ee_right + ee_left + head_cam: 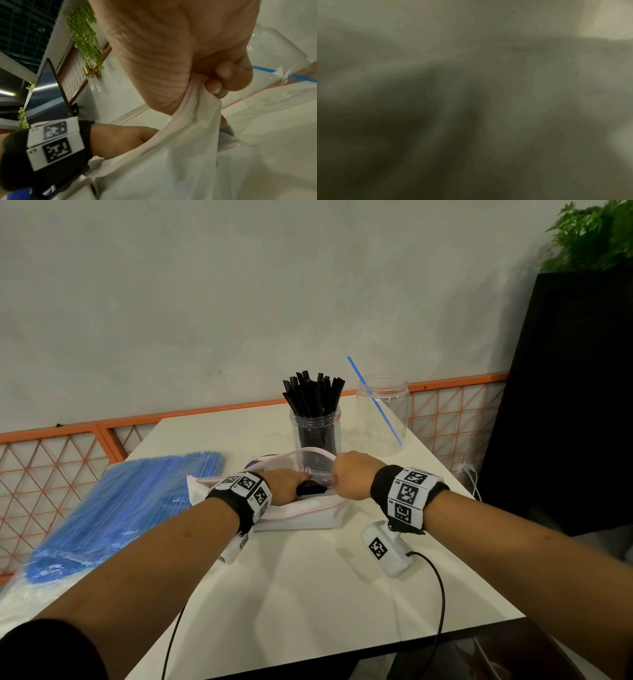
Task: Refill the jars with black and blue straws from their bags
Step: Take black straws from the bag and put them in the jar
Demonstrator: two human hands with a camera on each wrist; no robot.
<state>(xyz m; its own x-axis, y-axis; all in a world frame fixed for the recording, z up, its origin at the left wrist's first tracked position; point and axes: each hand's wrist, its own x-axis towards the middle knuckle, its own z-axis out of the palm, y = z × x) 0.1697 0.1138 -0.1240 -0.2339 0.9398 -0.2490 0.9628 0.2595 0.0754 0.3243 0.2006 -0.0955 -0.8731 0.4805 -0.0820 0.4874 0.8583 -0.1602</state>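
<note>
A white bag with a pink rim lies on the table in front of the jars. My right hand pinches its rim and holds the mouth up; in the right wrist view its fingers curl round the bag's edge. My left hand reaches inside the bag, beside a dark bundle of black straws; its fingers are hidden. A clear jar holds several black straws. Right of it a second clear jar holds one blue straw. The left wrist view is dark and blurred.
A big clear bag of blue straws lies at the table's left side. An orange mesh rail runs behind the table, and a black cabinet with a plant stands on the right. The table's front edge is near my arms.
</note>
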